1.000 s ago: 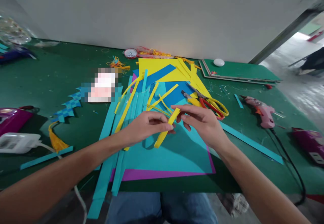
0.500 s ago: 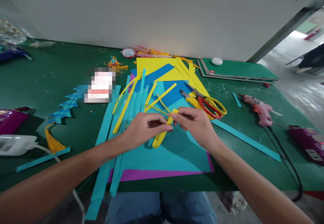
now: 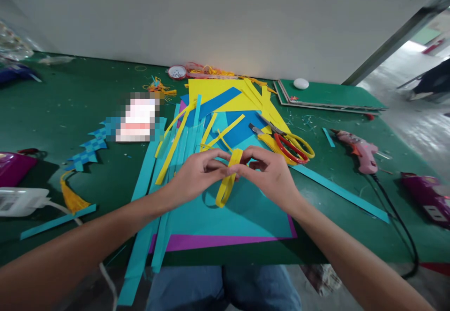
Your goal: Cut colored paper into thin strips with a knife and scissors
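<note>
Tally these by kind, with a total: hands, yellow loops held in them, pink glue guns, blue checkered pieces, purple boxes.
Hands: 2 (left hand, right hand)
Held yellow loop: 1
Pink glue gun: 1
Blue checkered piece: 1
Purple boxes: 2 (left-edge box, right-edge box)
Total: 7

Craft workshop | Pink glue gun lies toward right edge of green worktop | Scissors, cut yellow strips between near and far edges

Yellow strip partly behind right hand; white block cut off; pixelated patch unreadable.
</note>
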A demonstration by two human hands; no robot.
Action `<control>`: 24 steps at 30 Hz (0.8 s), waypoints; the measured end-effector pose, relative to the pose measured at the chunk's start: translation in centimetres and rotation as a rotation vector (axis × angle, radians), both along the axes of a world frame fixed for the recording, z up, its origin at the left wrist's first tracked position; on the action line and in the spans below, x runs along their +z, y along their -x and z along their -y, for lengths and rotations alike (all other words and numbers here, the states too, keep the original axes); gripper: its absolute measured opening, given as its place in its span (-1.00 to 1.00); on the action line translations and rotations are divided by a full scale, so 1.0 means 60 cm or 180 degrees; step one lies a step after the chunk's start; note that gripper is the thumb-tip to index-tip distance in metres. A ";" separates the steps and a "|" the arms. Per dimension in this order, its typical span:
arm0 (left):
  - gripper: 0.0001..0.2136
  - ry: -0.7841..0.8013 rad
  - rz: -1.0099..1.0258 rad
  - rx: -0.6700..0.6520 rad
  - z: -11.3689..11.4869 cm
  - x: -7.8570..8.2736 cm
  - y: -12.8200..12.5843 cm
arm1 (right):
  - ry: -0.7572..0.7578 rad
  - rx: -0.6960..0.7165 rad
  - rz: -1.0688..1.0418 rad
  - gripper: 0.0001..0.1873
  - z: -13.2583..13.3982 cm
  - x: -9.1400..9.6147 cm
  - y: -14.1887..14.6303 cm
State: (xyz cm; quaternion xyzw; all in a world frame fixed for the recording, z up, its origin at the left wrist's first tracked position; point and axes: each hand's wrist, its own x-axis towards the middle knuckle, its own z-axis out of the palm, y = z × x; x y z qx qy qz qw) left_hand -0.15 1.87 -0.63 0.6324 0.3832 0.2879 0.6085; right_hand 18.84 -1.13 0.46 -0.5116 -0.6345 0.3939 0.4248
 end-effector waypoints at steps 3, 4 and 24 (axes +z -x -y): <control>-0.84 0.0081 0.0178 0.0264 -0.005 0.003 0.000 | -0.0081 -0.0094 0.0121 -0.82 0.000 -0.002 -0.003; -0.84 0.0114 0.0263 0.0316 -0.006 0.003 -0.001 | -0.0132 -0.0125 0.0183 -0.82 -0.001 -0.003 -0.004; -0.92 -0.1133 0.0560 0.0448 -0.003 0.011 0.007 | -0.2266 -0.0088 0.1032 -0.81 0.001 0.003 -0.017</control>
